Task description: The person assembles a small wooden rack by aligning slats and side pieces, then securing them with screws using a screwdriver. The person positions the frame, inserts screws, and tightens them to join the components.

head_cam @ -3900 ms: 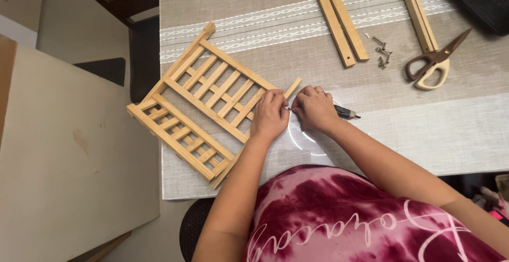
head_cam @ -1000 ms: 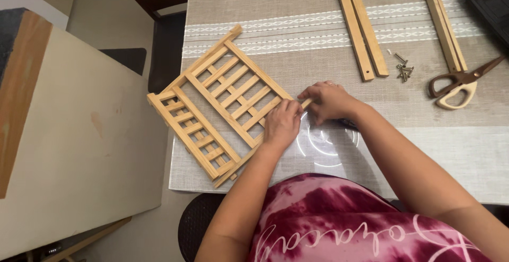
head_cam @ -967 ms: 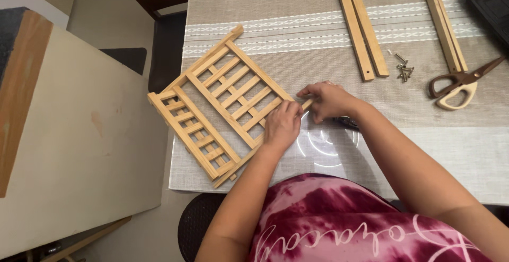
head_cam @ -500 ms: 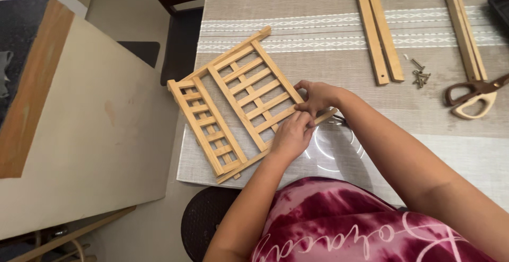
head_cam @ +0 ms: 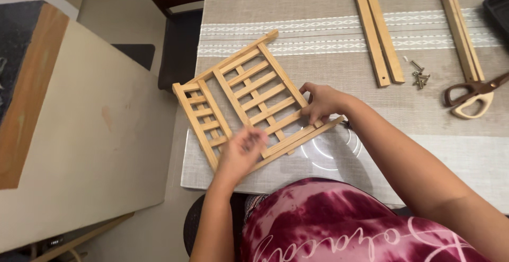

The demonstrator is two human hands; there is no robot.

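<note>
Both hands gripping slatted wooden rack (head_cam: 249, 95), left hand (head_cam: 241, 150) near edge, right hand (head_cam: 321, 102) far side

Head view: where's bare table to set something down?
Free: the cloth strip between the slatted wooden frame and the paired wooden rails, and the pale band below the scissors. Crowded: screws beside the scissors, and both hands, left hand and right hand, at the frame.

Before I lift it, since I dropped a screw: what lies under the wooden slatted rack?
Under the wooden slatted rack, the gaps show only beige table runner. The left hand, right hand and the slats cover the rest.
</note>
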